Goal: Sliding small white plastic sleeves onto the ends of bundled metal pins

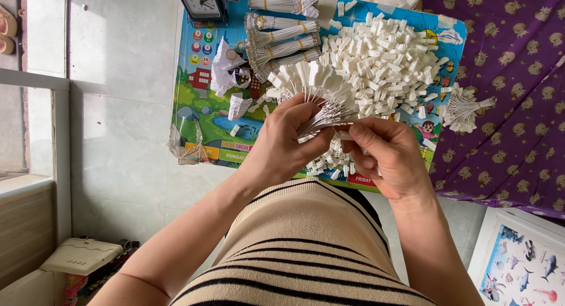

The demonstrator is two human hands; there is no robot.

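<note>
While the left hand (281, 142) squeezes a fanned bunch of white tags (311, 88) by its thin strings, the right hand (385, 156) pinches the strings' loose ends just beside it, all held above the loose tag pile (379, 62) on the colourful table (203, 115).

Bright, even daylight, strongest from the left by the window frame (59, 106). Pale floor tiles (123, 59) glare, nearly washed out. Shadows soft and faint. Focus sharp throughout; wide-angle bending at the edges.
</note>
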